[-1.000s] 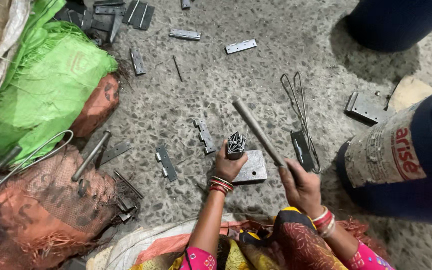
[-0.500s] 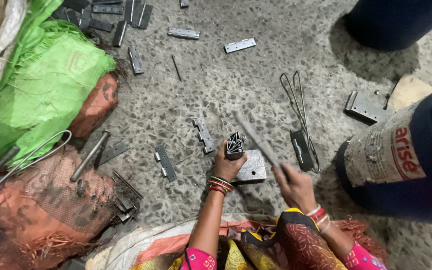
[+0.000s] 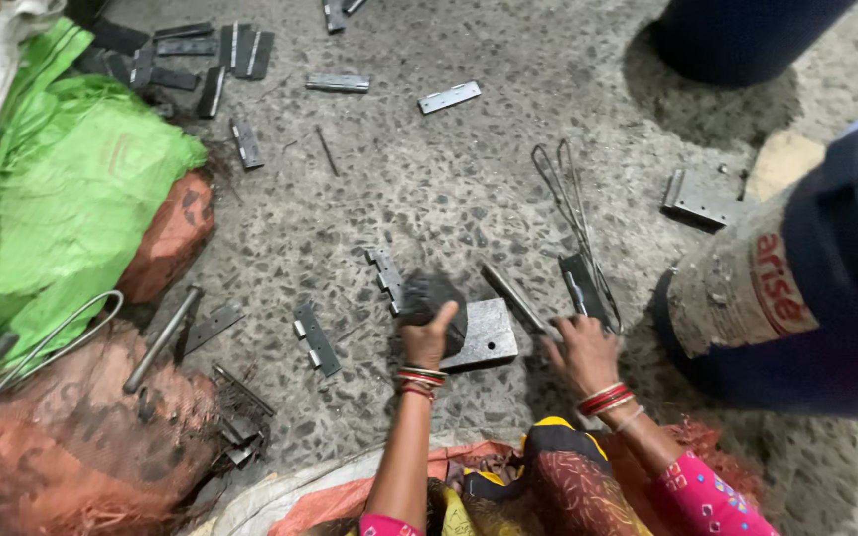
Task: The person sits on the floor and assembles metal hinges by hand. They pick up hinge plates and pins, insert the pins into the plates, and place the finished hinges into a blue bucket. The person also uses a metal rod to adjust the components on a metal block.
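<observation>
- My left hand [image 3: 427, 337] grips a dark, blurred metal piece [image 3: 432, 296], fingers clenched round it, pressing it against the grey steel block [image 3: 487, 333] on the floor [image 3: 469, 179].
- My right hand [image 3: 583, 352] closes its fingers on a metal rod [image 3: 510, 296] that slants up toward 11 o'clock, its tip near the block's upper edge.
- By my reckoning the work is midway: a few flat hinge plates [image 3: 315, 337] lie at 9 o'clock of the block, more are scattered at 12 o'clock, and I cannot tell finished from unfinished.
- At 3 o'clock a bent wire loop [image 3: 573, 213] and another person's dark trouser leg [image 3: 846, 278] hem me in closely.
- At 9 o'clock the green sack [image 3: 62, 199] sits well apart; bare floor at 12 o'clock gives swinging room.
</observation>
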